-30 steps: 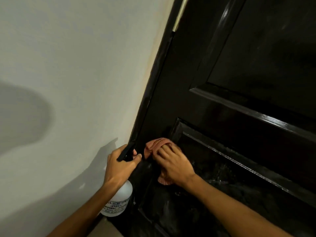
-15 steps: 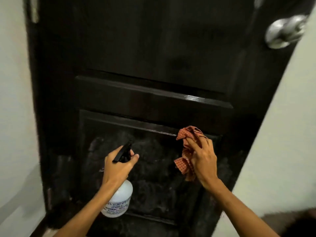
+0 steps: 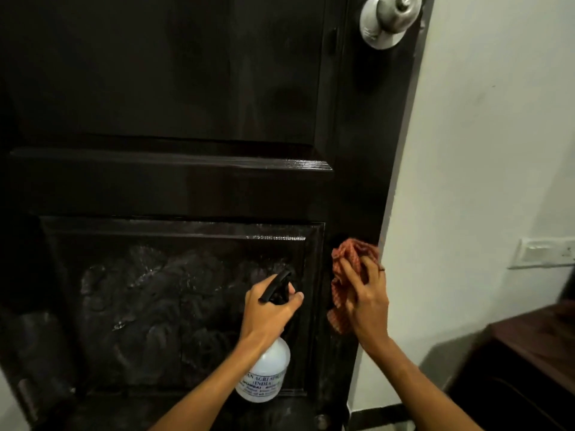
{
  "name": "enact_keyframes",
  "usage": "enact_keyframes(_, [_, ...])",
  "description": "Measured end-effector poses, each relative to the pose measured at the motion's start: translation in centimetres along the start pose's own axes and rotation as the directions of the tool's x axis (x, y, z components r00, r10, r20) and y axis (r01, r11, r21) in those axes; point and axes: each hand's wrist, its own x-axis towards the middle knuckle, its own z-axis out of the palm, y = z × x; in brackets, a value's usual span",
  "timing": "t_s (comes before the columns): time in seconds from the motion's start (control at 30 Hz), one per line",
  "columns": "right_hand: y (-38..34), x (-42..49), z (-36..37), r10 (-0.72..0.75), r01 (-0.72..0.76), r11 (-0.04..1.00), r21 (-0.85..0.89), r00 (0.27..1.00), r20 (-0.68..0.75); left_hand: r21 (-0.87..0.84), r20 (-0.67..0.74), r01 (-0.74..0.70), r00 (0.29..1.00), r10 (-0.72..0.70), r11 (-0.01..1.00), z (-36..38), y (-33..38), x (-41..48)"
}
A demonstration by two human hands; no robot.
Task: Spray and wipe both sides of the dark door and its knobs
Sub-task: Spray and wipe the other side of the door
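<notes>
White wall to the right, with a switch plate and the corner of a dark wooden cabinet below it; none of these belongs to the job.

Door: dark, panelled, fills most of the view. Lower panel carries pale wet smears, which suggests that spray has landed but is not fully wiped off. The upper panel looks dry and dull.

Knob: silver metal, at the top right of the door, well above both hands. Judged not yet reached.

Spray bottle: white body, black trigger head. It hangs from the left hand, whose fingers wrap the neck, one finger lying along the trigger. Nozzle faces the lower panel, probably kept ready for another squirt.

Cloth: orange checked, bunched. The right hand grips it with curled fingers and presses it to the door's right-hand strip, just beside the wall edge. Bunching gives a thick pad for rubbing a narrow band.

Step in hand, as judged: wiping the lower right edge of this face. The other face is out of sight.
</notes>
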Motion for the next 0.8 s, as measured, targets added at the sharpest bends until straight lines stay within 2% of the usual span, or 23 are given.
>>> enact_keyframes(0.07, [1.2,-3.8,1.2,-0.013,0.013,1.000,-0.004,0.993,0.114,0.045,0.010,-0.007,1.000,0.007,0.999,1.3,-0.4,-0.2])
enact_keyframes(0.13, [1.8,-4.0,1.4,-0.026,0.024,0.999,0.024,0.992,0.125,0.078,-0.002,-0.009,1.000,0.009,0.997,2.0,-0.6,-0.2])
enact_keyframes(0.27, [-0.3,2.8,0.1,0.107,-0.085,0.985,0.153,0.984,-0.146,0.078,-0.001,0.008,1.000,-0.008,0.997,2.5,-1.3,0.5])
enact_keyframes(0.33, [-1.4,4.2,-0.2,0.122,-0.100,0.987,0.125,0.976,-0.182,0.089,-0.007,-0.001,1.000,0.002,0.996,2.6,-1.8,0.5])
enact_keyframes(0.37, [-1.7,3.4,0.3,0.090,-0.079,0.993,0.083,0.985,-0.144,0.105,-0.014,-0.013,1.000,0.014,0.994,2.6,-2.1,0.4])
enact_keyframes(0.43, [-1.4,-0.2,1.4,0.001,-0.001,1.000,-0.008,0.999,0.038,0.122,-0.027,-0.027,0.999,0.031,0.992,2.7,-2.4,0.2])
enact_keyframes(0.5, [-1.0,-3.2,1.8,-0.129,0.155,0.984,-0.084,0.957,0.260,0.114,-0.037,-0.029,0.999,0.033,0.993,2.7,-2.4,0.4])
enact_keyframes(0.53, [-0.8,-3.2,1.6,-0.183,0.217,0.973,-0.082,0.934,0.306,0.109,-0.040,-0.022,0.999,0.027,0.994,2.5,-2.3,0.5])
enact_keyframes(0.6, [-1.1,-0.9,1.1,-0.234,0.260,0.962,-0.085,0.943,0.238,0.091,-0.042,-0.003,0.999,0.007,0.996,2.1,-2.3,0.7])
enact_keyframes(0.7, [-2.6,3.1,0.6,-0.046,0.050,0.994,-0.094,0.998,0.040,0.076,-0.048,0.017,0.999,-0.014,0.997,1.0,-2.6,0.6])
enact_keyframes(0.77, [-3.2,2.7,1.6,0.003,0.002,0.992,-0.123,0.999,0.039,0.083,-0.066,0.022,0.998,-0.017,0.996,0.2,-2.9,0.7])
enact_keyframes(0.8, [-3.0,1.3,2.3,-0.041,0.057,0.985,-0.163,0.994,0.097,0.083,-0.075,0.028,0.997,-0.022,0.996,0.0,-2.9,0.7])
